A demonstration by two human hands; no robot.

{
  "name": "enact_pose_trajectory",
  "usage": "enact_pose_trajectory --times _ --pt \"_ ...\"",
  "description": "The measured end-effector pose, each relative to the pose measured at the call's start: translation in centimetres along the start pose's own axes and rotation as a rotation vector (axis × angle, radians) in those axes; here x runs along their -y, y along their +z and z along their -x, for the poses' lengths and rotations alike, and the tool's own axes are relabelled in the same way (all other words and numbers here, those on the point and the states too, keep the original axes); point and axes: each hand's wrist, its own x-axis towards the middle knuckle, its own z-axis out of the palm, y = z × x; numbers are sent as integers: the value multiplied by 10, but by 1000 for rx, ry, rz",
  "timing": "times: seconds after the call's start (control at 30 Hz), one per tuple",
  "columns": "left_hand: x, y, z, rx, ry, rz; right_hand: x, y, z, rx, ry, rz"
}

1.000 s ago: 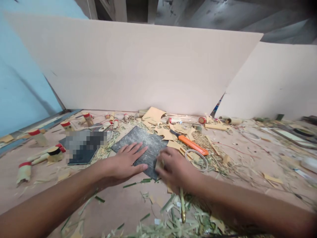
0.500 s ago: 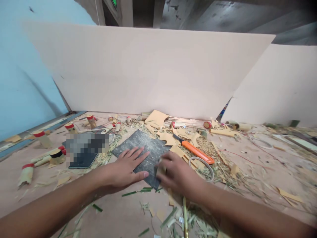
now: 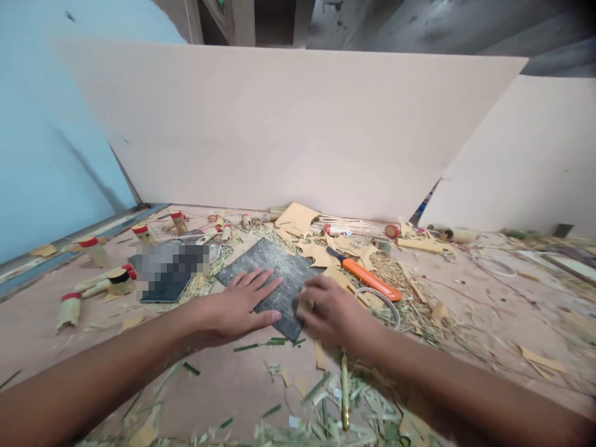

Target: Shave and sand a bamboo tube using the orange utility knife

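Note:
A dark grey, dusty sheet of sandpaper (image 3: pixel 298 267) lies flat in front of me. My left hand (image 3: pixel 246 304) rests on its left side, palm down with the fingers spread, pinning it. At the sheet's right edge, my right hand (image 3: pixel 333 310) is curled around a small pale bamboo piece (image 3: pixel 305 303), pressed down against the sandpaper. The fingers cover most of that piece, and the hand is slightly blurred. Just beyond the right hand are an orange-handled utility knife (image 3: pixel 370 278) and a pale ring of tape (image 3: pixel 391 307).
Bamboo pieces with red ends (image 3: pixel 69 310) stand and lie on the left, around a dark phone-like slab (image 3: pixel 165 288). Yellow paper scraps (image 3: pixel 295 218) and bamboo shavings cover much of the surface. A brass-coloured pen (image 3: pixel 345 391) lies nearer me. A pale board (image 3: pixel 288 130) leans behind.
The whole view has shifted slightly to the right and up. My left hand stays flat on the sandpaper; my right hand keeps its hold on the bamboo piece at the sheet's edge, with only slight movement.

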Motion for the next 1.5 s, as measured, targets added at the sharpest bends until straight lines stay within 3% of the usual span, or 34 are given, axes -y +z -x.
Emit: enact_pose_trajectory --times 0.1,0.33,0.5,0.6,0.63,0.73,0.77,0.9,1.0,1.03,1.13,1.3,1.4,1.5 --pt "0 0 0 -6 13 -5 5 -1 -1 69 -111 -35" --pt "2 3 -1 -21 34 -4 3 -3 -2 108 -131 -47" --pt "3 5 -1 -46 29 -9 -7 0 0 -70 127 31" --pt "3 5 -1 -51 31 -7 -7 2 1 97 -83 -73" --pt "2 4 -1 -43 24 -2 -8 1 1 78 -72 -73" --pt "-3 0 1 -6 -20 8 -10 0 0 -35 157 18" --pt "-4 -1 1 1 -31 10 -10 -1 0 -58 160 28" --pt "-7 -3 2 -2 -30 18 -7 0 2 128 -53 -74" --pt "-6 -2 1 0 -41 13 -8 0 1 -20 126 32" --pt "-5 -1 0 -4 -41 13 -8 0 1 -33 126 38" --pt "-3 1 -1 -13 -28 18 -12 0 1 118 -55 -30" --pt "-4 -1 1 14 -37 18 -26 0 -2 -67 115 74" --pt "-2 -1 3 31 0 25 -38 -1 -3 -28 69 49" --pt "1 1 3 10 18 20 -50 -6 -4 -44 118 76"
